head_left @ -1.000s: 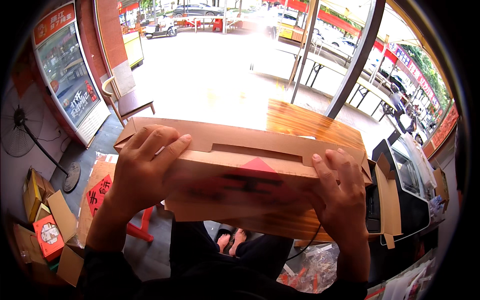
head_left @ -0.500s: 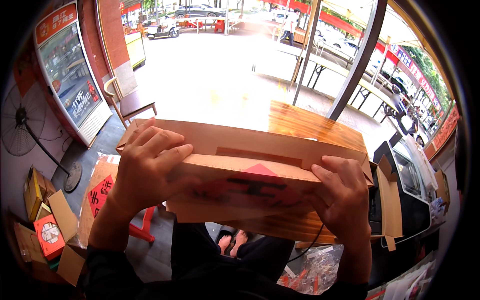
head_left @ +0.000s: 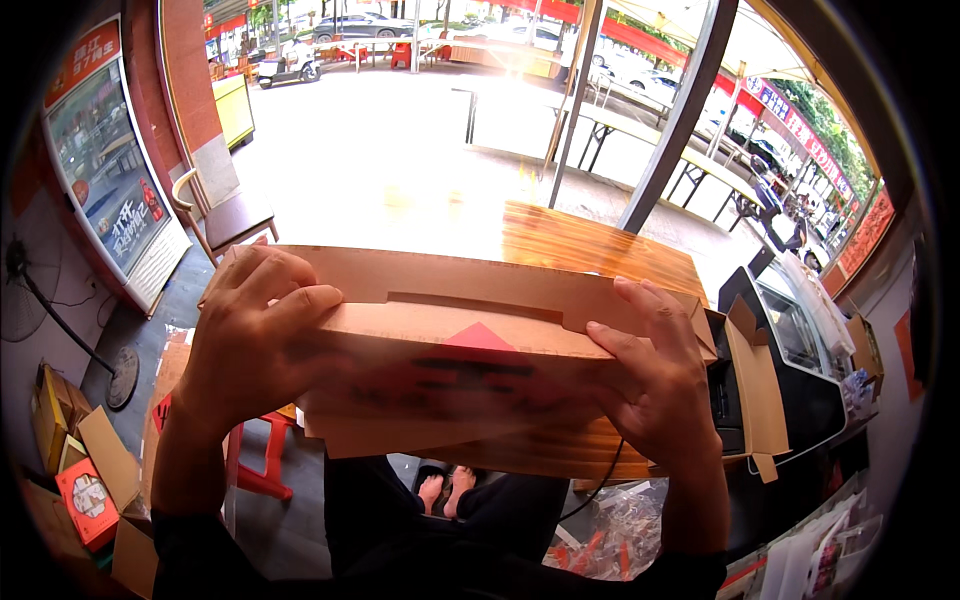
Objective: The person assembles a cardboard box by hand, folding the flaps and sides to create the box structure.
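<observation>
View swung rightward, cardboard box still held, fingers bent

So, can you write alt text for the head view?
A person's left hand and right hand grip opposite ends of a long brown cardboard box at a wooden table. A glass-doored fridge stands at left; long tables stand outside at right.

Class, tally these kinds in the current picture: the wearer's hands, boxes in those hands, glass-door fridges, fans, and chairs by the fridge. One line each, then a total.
Left hand and right hand: 2
Held box: 1
Fridge: 1
Fan: 1
Chair: 1
Total: 6
</observation>
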Demonstrator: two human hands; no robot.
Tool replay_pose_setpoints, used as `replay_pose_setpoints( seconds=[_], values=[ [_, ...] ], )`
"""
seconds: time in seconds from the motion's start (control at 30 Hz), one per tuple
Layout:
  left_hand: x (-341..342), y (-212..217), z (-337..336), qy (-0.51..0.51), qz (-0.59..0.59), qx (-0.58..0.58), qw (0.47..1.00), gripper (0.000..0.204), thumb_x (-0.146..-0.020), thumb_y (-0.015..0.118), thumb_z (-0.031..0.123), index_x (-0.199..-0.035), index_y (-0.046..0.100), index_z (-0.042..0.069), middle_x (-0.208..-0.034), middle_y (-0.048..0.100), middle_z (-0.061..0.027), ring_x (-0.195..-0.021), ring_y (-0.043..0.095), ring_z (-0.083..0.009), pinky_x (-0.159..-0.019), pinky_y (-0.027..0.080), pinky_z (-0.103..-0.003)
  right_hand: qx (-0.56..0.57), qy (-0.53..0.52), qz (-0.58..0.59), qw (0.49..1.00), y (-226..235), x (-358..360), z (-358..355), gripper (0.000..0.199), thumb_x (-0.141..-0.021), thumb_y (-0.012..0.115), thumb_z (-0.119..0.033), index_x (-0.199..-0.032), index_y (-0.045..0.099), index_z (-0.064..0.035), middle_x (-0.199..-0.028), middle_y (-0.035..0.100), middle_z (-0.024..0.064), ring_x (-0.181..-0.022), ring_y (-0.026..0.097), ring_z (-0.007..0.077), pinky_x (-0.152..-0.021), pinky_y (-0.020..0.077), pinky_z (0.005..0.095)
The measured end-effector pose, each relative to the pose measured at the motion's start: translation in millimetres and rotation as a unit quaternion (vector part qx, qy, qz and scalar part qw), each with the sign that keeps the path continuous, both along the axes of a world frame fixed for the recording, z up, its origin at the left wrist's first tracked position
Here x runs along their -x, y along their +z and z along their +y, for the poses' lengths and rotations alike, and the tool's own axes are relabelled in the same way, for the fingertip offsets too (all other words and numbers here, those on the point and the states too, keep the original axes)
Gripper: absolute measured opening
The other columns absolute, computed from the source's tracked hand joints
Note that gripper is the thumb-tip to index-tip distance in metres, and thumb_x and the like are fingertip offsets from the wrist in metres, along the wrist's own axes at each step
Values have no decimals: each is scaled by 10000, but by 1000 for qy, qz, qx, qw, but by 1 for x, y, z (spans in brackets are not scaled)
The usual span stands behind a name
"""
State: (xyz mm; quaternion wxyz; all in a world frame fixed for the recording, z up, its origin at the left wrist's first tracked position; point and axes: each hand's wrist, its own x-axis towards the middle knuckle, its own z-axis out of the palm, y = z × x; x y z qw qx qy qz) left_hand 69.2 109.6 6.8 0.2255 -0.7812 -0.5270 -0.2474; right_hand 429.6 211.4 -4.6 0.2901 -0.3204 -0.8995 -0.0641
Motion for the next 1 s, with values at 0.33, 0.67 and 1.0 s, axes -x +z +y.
replay_pose_setpoints(
  seconds=[0.33,0.67,1.0],
  values=[
    [4,-3,4,-40,-17,-5,999,561,-710,903,317,-1156,675,64,-1240,669,-151,-1174,654,-385,-989,535,-487,17,7,27,999,1,-4,-4,424,-722,873,-157,-1098,718,-38,-1247,658,156,-1270,587,403,-1071,466,522],
    [-12,14,4,10,28,36,999,708,-680,924,372,-1259,630,89,-1376,597,-170,-1287,572,-382,-1020,461,-514,50,0,62,997,5,-10,-3,446,-712,888,-125,-1091,685,-7,-1245,642,158,-1190,626,376,-1003,520,467],
    [-2,0,10,7,33,49,998,678,-717,887,450,-1226,679,55,-1364,637,-193,-1299,576,-435,-1050,466,-531,-6,-5,-13,1000,2,-44,7,502,-770,884,-194,-1191,681,-11,-1267,671,160,-1166,653,360,-986,539,438]
  ],
)
